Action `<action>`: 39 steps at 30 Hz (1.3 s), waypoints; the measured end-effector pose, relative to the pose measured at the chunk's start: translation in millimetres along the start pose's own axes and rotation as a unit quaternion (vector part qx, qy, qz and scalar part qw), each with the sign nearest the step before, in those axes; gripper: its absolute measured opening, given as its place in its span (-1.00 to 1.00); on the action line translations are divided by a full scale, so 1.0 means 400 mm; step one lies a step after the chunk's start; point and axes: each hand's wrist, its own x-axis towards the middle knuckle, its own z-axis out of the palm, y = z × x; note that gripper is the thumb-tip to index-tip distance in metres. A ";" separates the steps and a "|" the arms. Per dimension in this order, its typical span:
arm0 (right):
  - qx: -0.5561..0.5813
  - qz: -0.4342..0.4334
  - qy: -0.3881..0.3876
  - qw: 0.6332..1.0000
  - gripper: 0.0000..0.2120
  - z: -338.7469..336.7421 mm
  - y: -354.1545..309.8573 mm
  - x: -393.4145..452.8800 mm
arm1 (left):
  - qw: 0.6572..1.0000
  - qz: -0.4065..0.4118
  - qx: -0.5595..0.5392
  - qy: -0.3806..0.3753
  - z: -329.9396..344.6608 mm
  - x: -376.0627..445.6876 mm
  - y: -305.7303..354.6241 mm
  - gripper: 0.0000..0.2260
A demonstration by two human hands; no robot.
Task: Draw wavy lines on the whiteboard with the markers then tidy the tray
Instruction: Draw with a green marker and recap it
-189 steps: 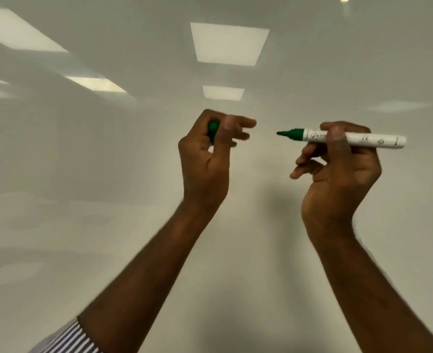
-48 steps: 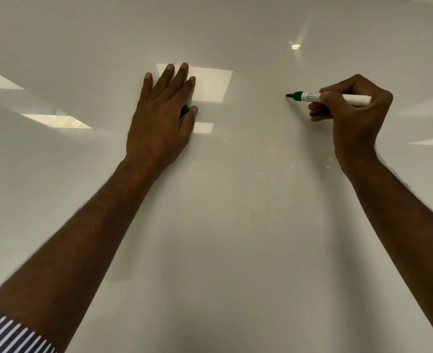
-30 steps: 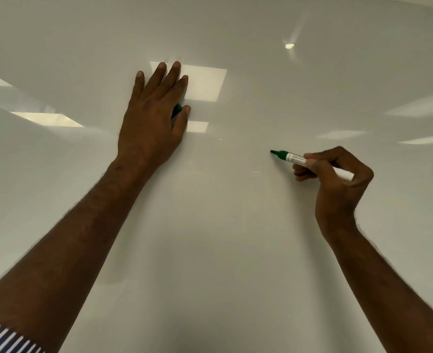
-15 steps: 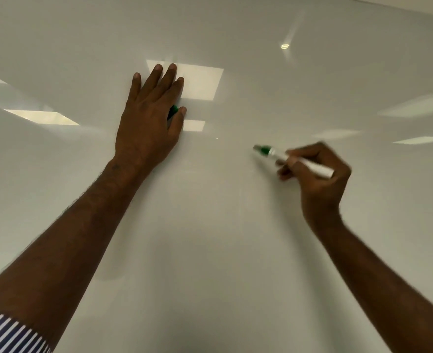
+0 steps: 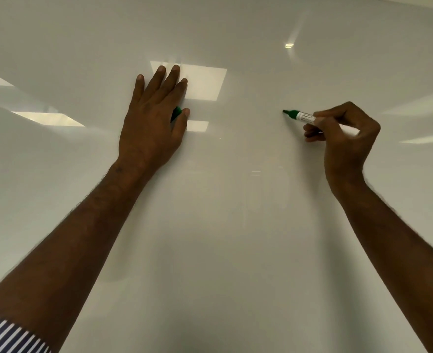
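Observation:
The whiteboard [image 5: 235, 225] fills the whole view, glossy, with ceiling lights mirrored in it. My left hand [image 5: 151, 123] lies flat against it, fingers straight and pointing up. A green marker cap [image 5: 176, 112] is pinched between its thumb and the side of the palm, mostly hidden. My right hand [image 5: 345, 138] grips a white marker [image 5: 302, 116] with a green tip, held in a writing grip. The tip points left, at or very close to the board surface. I see no ink line on the board around the tip.
Only the board, both forearms and a striped sleeve cuff [image 5: 3, 335] at the lower left are in view. The tray and the other markers are out of frame.
My right hand has carried the marker up and to the right over the last half second, after dipping down and left before. My left hand has stayed flat on the board.

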 end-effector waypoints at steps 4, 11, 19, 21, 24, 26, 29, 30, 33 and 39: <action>0.017 0.015 0.060 0.998 -0.95 -0.028 0.001 -0.017 | 1.000 -0.003 -0.003 -0.003 -0.002 -0.001 0.002 -0.53; -0.009 -0.004 -0.020 1.000 -0.90 -0.040 -0.010 -0.102 | 1.000 -0.003 -0.007 -0.002 -0.003 -0.003 0.003 -0.53; -0.036 -0.009 -0.060 0.998 -0.84 -0.086 -0.018 -0.213 | 1.000 -0.002 -0.015 -0.006 -0.009 -0.009 0.006 -0.53; -0.041 0.003 -0.067 0.997 -0.83 -0.102 -0.017 -0.258 | 1.000 -0.006 -0.026 -0.004 -0.010 -0.015 0.007 -0.54; -0.025 0.047 -0.032 0.998 -0.84 -0.124 -0.015 -0.317 | 0.999 -0.011 -0.039 0.000 -0.011 -0.036 0.010 -0.56; -0.023 0.074 -0.023 0.997 -0.85 -0.136 -0.021 -0.352 | 0.998 -0.016 -0.052 0.009 -0.013 -0.056 0.014 -0.58; -0.022 0.099 -0.024 0.995 -0.76 -0.150 -0.035 -0.395 | 0.996 -0.036 -0.081 0.022 -0.023 -0.101 0.028 -0.62; -0.017 0.105 -0.015 0.994 -0.75 -0.152 -0.040 -0.409 | 0.994 -0.045 -0.097 0.024 -0.029 -0.124 0.036 -0.63; 0.003 0.136 0.016 0.991 -0.83 -0.155 -0.058 -0.447 | 0.981 -0.066 -0.178 0.048 -0.047 -0.211 0.072 -0.68; 0.041 0.219 0.034 0.974 -0.86 -0.141 -0.103 -0.543 | 0.929 -0.160 -0.325 0.068 -0.072 -0.447 0.158 -0.70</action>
